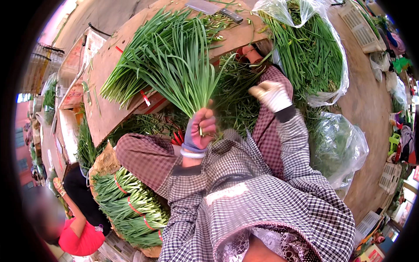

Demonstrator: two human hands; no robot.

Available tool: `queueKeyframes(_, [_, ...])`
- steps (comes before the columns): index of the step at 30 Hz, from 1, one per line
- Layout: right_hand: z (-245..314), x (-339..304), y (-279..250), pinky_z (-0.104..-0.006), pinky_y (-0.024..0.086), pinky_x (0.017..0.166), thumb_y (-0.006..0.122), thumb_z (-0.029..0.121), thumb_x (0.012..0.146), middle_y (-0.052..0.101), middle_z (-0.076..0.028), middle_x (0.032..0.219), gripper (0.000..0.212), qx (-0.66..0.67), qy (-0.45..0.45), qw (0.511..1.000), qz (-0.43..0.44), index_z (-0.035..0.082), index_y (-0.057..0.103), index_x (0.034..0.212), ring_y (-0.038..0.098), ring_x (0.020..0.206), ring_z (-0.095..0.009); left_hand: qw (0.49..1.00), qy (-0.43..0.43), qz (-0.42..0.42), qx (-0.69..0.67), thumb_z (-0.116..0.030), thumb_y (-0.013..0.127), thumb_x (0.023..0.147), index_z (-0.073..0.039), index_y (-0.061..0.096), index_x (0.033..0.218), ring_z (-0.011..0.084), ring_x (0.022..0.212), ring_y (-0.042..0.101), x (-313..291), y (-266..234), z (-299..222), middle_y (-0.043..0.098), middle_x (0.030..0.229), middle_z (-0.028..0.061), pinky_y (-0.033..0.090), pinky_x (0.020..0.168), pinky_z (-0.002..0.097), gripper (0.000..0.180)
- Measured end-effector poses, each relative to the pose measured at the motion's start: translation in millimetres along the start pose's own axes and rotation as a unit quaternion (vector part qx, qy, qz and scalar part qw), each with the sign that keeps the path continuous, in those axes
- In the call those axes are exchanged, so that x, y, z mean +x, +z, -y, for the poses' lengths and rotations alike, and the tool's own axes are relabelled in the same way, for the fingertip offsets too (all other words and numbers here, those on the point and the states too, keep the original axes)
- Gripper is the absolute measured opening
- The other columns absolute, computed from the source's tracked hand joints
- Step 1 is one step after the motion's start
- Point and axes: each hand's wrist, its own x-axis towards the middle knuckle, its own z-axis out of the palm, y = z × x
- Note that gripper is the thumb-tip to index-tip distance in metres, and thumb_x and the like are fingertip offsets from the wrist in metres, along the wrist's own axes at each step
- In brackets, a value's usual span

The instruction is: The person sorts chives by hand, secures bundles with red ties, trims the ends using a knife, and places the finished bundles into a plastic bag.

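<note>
My left hand (pixel 200 129), in a pinkish-purple glove, is closed around the stem ends of a fan-shaped bunch of garlic chives (pixel 188 72). The long green leaves spread up and away from the fist, overlapping a larger heap of chives (pixel 124 81) on the wooden board (pixel 98 111). To the right, apart from the bunch, my right hand (pixel 271 95) hovers over my knee in a whitish glove. Motion smears its fingers, so whether they hold anything is unclear. Loose green trimmings (pixel 238 102) lie below, between my legs.
A cleaver (pixel 214 8) lies at the board's far edge. An open plastic bag of chives (pixel 312 56) stands at the right, with another clear bag (pixel 338 144) nearer. Several red-tied chive bundles (pixel 126 205) are stacked at lower left, near a person in red (pixel 80 236).
</note>
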Motion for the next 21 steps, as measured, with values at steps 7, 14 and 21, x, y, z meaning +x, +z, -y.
queueKeyframes(7, [63, 5, 83, -0.0296, 0.051, 0.063, 0.064, 0.024, 0.088, 0.070, -0.010, 0.079, 0.027, 0.307, 0.041, 0.941, 0.139, -0.001, 0.069, 0.097, 0.065, 0.069, -0.013, 0.998, -0.049, 0.002, -0.046, -0.013, 0.045, 0.101, -0.001, 0.046, 0.133, 0.0038, 0.056, 0.040, -9, -2, 8, 0.058, 0.088, 0.0058, 0.035, 0.047, 0.0182, 0.035])
queueKeyframes(14, [61, 15, 95, -0.0239, 0.045, 0.049, 0.078, 0.019, 0.077, 0.067, -0.004, 0.070, 0.026, 0.355, 0.110, 0.927, 0.056, -0.004, 0.070, 0.089, 0.054, 0.054, -0.007, 0.997, -0.045, 0.017, -0.061, -0.014, 0.044, 0.101, 0.003, 0.047, 0.129, 0.0041, 0.056, 0.039, -5, -6, 11, 0.062, 0.101, 0.0109, 0.036, 0.045, 0.0174, 0.032])
queueKeyframes(21, [72, 5, 82, -0.0235, 0.041, 0.047, 0.077, 0.017, 0.077, 0.064, -0.002, 0.065, 0.022, 0.371, 0.144, 0.914, 0.074, -0.002, 0.070, 0.084, 0.051, 0.051, -0.006, 0.986, -0.046, 0.040, -0.153, -0.015, 0.044, 0.101, 0.007, 0.049, 0.123, 0.0051, 0.058, 0.040, -2, -12, 9, 0.062, 0.110, 0.0172, 0.039, 0.044, 0.0154, 0.032])
